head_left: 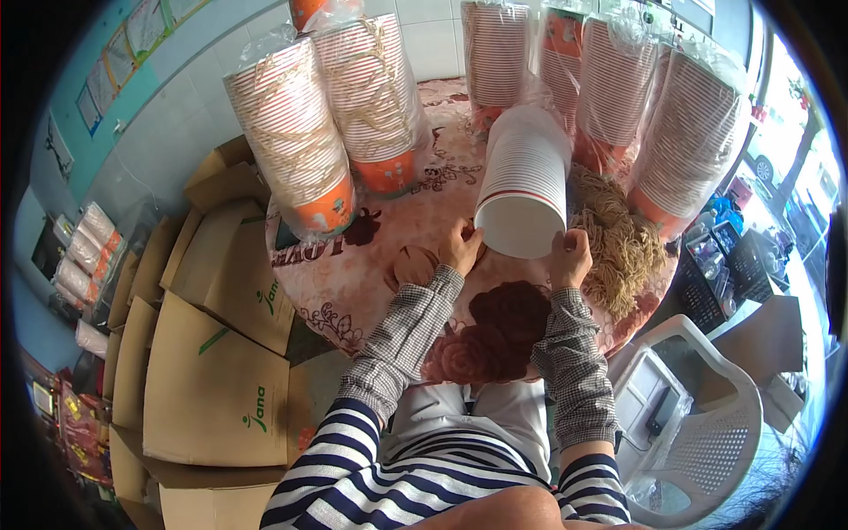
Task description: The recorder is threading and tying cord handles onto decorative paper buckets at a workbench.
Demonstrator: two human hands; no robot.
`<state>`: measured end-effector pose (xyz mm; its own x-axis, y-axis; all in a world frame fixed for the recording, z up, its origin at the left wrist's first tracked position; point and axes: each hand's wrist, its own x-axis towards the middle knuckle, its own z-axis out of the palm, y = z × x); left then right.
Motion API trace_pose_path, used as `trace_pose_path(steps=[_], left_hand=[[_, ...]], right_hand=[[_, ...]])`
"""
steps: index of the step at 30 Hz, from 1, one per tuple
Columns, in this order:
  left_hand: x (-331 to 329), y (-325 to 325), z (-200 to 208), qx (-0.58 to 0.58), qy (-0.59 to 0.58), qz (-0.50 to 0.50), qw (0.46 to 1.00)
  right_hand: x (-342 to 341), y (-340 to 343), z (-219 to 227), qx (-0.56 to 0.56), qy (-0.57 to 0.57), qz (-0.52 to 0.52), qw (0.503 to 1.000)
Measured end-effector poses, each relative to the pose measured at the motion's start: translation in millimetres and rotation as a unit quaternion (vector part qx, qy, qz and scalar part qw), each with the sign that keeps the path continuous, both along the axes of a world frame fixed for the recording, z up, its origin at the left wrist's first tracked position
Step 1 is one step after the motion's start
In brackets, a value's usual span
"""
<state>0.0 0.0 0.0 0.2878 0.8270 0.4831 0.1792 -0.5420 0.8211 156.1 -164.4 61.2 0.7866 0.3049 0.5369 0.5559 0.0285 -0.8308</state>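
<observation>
A stack of white paper cups (526,168) lies on its side on the round table, its wide open mouth facing me. Thin clear plastic shows around its far end. My left hand (461,248) is closed, thumb and fingers pinched at the left side of the front rim. At the opposite side, my right hand (571,258) is also closed, its fingertips against the rim. Whether they pinch the rim itself or the edge of the plastic is too fine to tell. Right of the stack, close to my right hand, lies a heap of tan twine strands (614,252).
Bagged cup stacks stand at the back left (296,141) and back right (689,132) on the patterned tablecloth (353,291). Open cardboard boxes (216,384) fill the floor at left. A white plastic chair (746,415) and dark crates (707,274) are at right.
</observation>
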Motion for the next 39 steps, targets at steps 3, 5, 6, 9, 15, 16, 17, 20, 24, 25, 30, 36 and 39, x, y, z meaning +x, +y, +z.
trace_pose_path(steps=[3, 5, 6, 9, 15, 16, 17, 20, 24, 25, 30, 36, 39], left_hand=[[-5.3, -23.0, 23.6, -0.04, -0.048, -0.04, 0.997], [-7.0, -39.9, 37.3, -0.071, 0.06, 0.005, 0.996], [-8.8, -34.2, 35.4, -0.066, 0.058, 0.01, 0.996], [-11.1, -18.1, 14.2, -0.021, -0.045, 0.017, 0.999], [-9.9, -19.5, 11.1, -0.047, -0.066, -0.018, 0.997], [-11.3, -20.9, 13.3, -0.056, -0.052, -0.011, 0.997], [-13.0, -22.7, 15.2, -0.066, -0.038, -0.005, 0.997], [-22.1, -29.2, 24.4, -0.089, -0.048, -0.019, 0.995], [-49.6, -44.0, 29.5, -0.154, -0.126, -0.115, 0.973], [-69.7, -50.8, 32.1, -0.109, -0.096, -0.09, 0.985], [-170.4, -112.7, 63.3, -0.19, -0.131, -0.078, 0.97], [-229.5, -142.3, 38.2, -0.102, -0.152, -0.009, 0.983], [-240.0, -132.9, 12.3, -0.071, -0.106, 0.018, 0.992]], right_hand=[[-0.5, -3.3, -0.9, 0.01, -0.019, 0.003, 1.0], [2.1, -9.2, -6.3, -0.02, -0.021, 0.004, 1.0], [-0.6, -6.7, -0.6, -0.015, -0.023, 0.008, 1.0], [-6.9, 0.1, 4.2, -0.019, -0.07, 0.007, 0.997], [-2.3, -4.0, 2.6, 0.012, -0.056, 0.058, 0.997], [-3.9, -5.5, 4.4, 0.025, -0.039, 0.077, 0.996], [-6.0, -7.6, 5.8, 0.036, -0.066, 0.076, 0.994], [0.5, -9.3, -2.8, 0.063, 0.006, 0.099, 0.993], [23.9, -8.5, -9.9, 0.222, 0.213, 0.05, 0.95], [25.3, -12.3, -6.0, 0.26, 0.258, 0.045, 0.929], [44.7, -36.2, -9.4, 0.275, 0.243, 0.033, 0.93], [43.7, -49.1, -13.7, -0.069, -0.028, 0.006, 0.997], [31.4, -47.2, -11.5, -0.184, -0.092, 0.014, 0.978]])
